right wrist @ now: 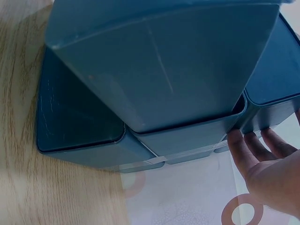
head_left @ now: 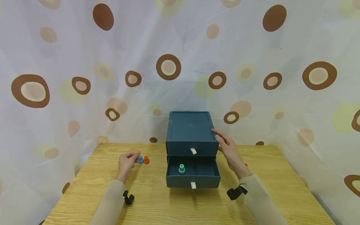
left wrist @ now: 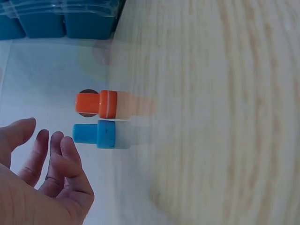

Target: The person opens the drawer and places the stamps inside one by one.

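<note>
My left hand (head_left: 127,162) is just left of a small blue stepped peg (head_left: 141,159), fingers loosely bent. In the left wrist view a narrow gap shows between the fingertips and the blue peg (left wrist: 93,134). Right beside that peg stands an orange one (head_left: 146,160) of the same shape. My right hand (head_left: 229,151) rests its fingertips on the right side of a dark blue drawer cabinet (head_left: 191,126). One drawer (head_left: 180,182) below the top one is pulled out. Inside it, toward the left, a green peg (head_left: 182,169) stands upright.
White tab handles (head_left: 193,151) stick out from the drawer fronts. A small red thing (head_left: 246,165) lies mostly hidden behind my right wrist. The wooden table (head_left: 152,203) meets a patterned curtain (head_left: 140,47) at the back and sides.
</note>
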`<state>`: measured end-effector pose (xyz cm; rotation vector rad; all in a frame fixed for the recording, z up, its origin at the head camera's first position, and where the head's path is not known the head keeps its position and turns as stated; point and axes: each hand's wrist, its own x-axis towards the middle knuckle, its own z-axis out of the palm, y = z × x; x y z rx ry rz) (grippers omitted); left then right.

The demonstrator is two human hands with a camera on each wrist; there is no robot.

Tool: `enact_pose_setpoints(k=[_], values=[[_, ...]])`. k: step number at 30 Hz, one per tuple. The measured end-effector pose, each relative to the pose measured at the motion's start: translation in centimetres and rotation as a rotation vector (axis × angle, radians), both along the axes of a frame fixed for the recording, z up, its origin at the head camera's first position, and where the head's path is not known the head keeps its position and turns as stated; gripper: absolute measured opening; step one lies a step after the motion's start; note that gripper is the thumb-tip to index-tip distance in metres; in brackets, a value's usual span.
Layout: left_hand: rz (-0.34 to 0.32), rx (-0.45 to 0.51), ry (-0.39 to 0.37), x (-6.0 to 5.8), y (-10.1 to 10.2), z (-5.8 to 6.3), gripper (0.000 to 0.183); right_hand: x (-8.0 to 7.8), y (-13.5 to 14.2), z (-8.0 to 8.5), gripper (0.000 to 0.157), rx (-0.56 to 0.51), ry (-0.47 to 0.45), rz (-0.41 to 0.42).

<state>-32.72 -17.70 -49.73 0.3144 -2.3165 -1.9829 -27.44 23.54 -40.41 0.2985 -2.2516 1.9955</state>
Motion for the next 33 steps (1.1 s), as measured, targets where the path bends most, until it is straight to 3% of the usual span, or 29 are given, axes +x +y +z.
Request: enact_pose_setpoints(k=[6, 18, 33], values=[[-0.022, 0.029, -0.02, -0.4, -0.3, -0.4, 0.028, 0.0, 0.0, 0.0, 0.054, 0.004, 0.004, 0.002], [-0.105, -0.083, -0.077, -1.1, -0.4, -1.1, 0.024, 0.0, 0.1, 0.0, 0.055, 0.001, -0.001, 0.004], [-0.094, -0.117, -0.094, -0.9, -0.1, -1.0, 0.013, -0.1, 0.0, -0.1, 0.055, -0.006, -0.005, 0.014]])
